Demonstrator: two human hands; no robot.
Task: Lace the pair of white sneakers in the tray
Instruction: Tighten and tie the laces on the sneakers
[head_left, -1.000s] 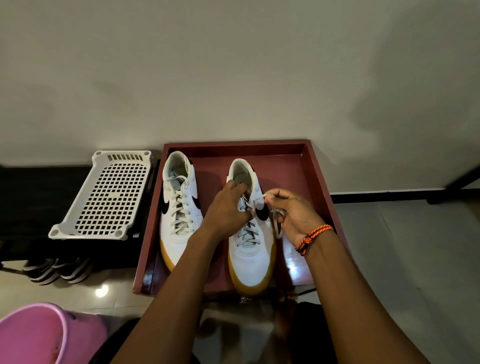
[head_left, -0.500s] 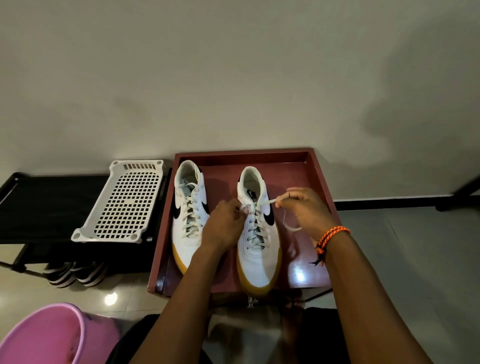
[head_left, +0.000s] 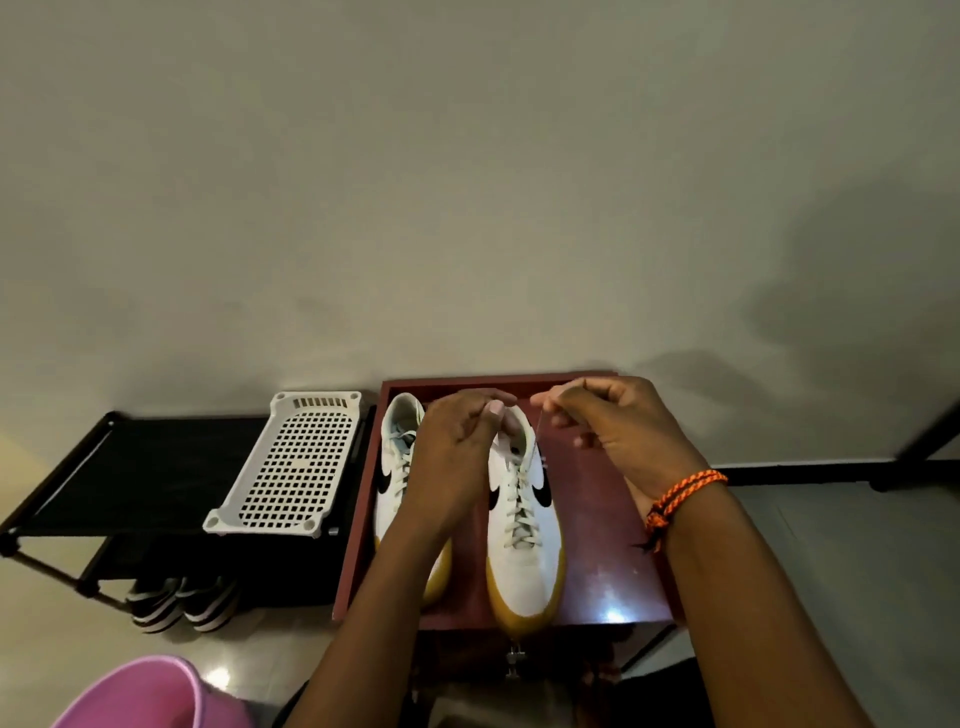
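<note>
Plain wall stands behind a red tray (head_left: 613, 530) holding two white sneakers (head_left: 524, 525). Left hand (head_left: 457, 447) curls over the right shoe's top. Right hand (head_left: 613, 431) pinches the thin lace (head_left: 540, 428). Pull both ends evenly and gently so the lace sits flat.

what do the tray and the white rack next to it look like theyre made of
Tray: likely wood with a glossy dark red lacquer or paint, since light glares off its floor. Rack: looks like moulded white plastic with a matte finish, given its even grid of holes.
</note>
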